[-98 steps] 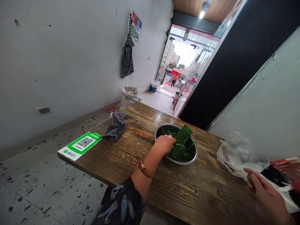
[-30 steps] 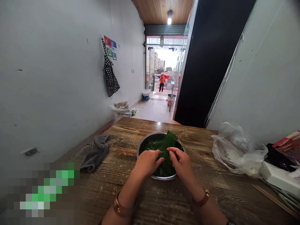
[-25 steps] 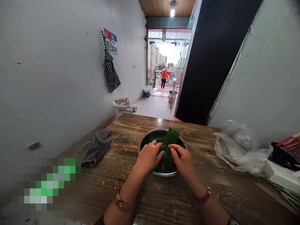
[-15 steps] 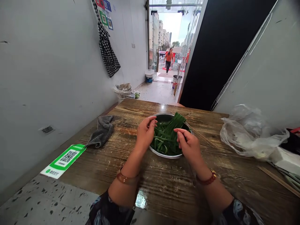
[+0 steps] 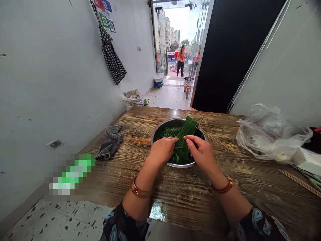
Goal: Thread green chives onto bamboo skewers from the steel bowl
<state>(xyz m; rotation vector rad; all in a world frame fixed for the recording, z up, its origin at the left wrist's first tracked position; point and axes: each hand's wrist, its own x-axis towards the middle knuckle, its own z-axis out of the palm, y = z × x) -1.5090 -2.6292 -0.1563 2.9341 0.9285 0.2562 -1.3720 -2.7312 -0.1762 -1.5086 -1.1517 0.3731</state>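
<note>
A round metal bowl (image 5: 153, 134) on the wooden table holds long, flat green leaves (image 5: 167, 133), which look like chives. A dense, flat bundle of these leaves (image 5: 188, 126) slants up over the far right of the bowl. My left hand (image 5: 163, 149) is over the bowl's near left side, back turned up, fingers closed and pointing at the leaves; anything between them is hidden. Opposite it, my right hand (image 5: 200, 150) has thumb and forefinger pinched near the bundle's lower part. What it pinches is too small to make out. Thin sticks (image 5: 216, 139) lean by the bowl's right rim.
Left on the wooden table (image 5: 120, 180) lie a grey cloth (image 5: 110, 142) and a blurred green-and-white card (image 5: 75, 172). To the right are a clear plastic bag (image 5: 272, 137), a white box (image 5: 309, 162) and more thin sticks (image 5: 298, 180). A person (image 5: 181, 62) stands beyond the doorway.
My left hand has moved right and turned back-up, its fingertips now close to the right hand's. The right hand keeps its pinch. The person outside has stopped walking and stands.
</note>
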